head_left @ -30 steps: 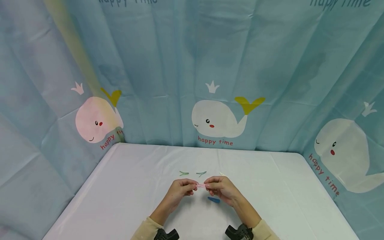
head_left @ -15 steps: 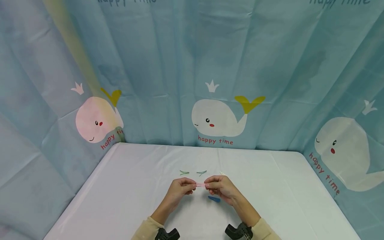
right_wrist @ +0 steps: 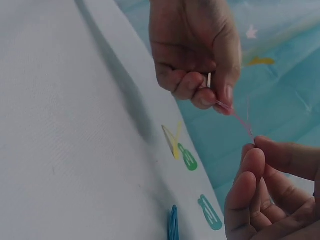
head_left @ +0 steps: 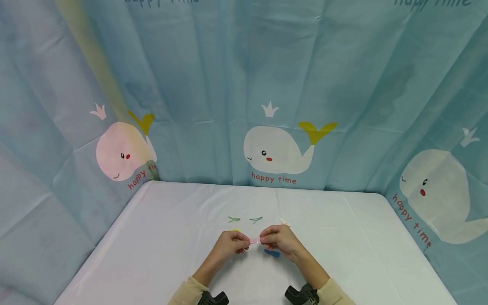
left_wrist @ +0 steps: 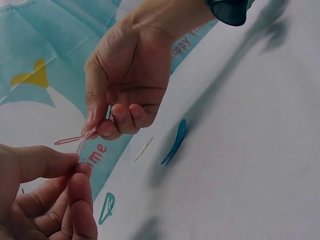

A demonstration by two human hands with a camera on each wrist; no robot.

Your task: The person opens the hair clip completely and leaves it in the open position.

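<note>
Both hands pinch a pink snap hair clip point(head_left: 254, 241) between them, just above the white table. My left hand point(head_left: 230, 243) holds one end between thumb and forefinger; my right hand point(head_left: 281, 241) pinches the other end the same way. In the left wrist view the pink clip point(left_wrist: 67, 141) stands bent open, its two parts spread in a V. A blue hair clip point(head_left: 272, 253) lies on the table beside the right hand. Beyond the left hand, a yellow clip point(right_wrist: 174, 145) lies with its parts spread; that hand partly hides it in the head view.
Farther back on the white table point(head_left: 171, 212) lie a green clip point(head_left: 234, 219), a teal clip point(head_left: 256, 220) and a cream clip point(head_left: 284, 222). A blue curtain point(head_left: 213, 84) printed with whales hangs around the table's far and side edges.
Both hands have come slightly toward the person with the pink hair clip, the left one more. The yellow clip now shows behind the left hand, and more of the cream clip is visible.
</note>
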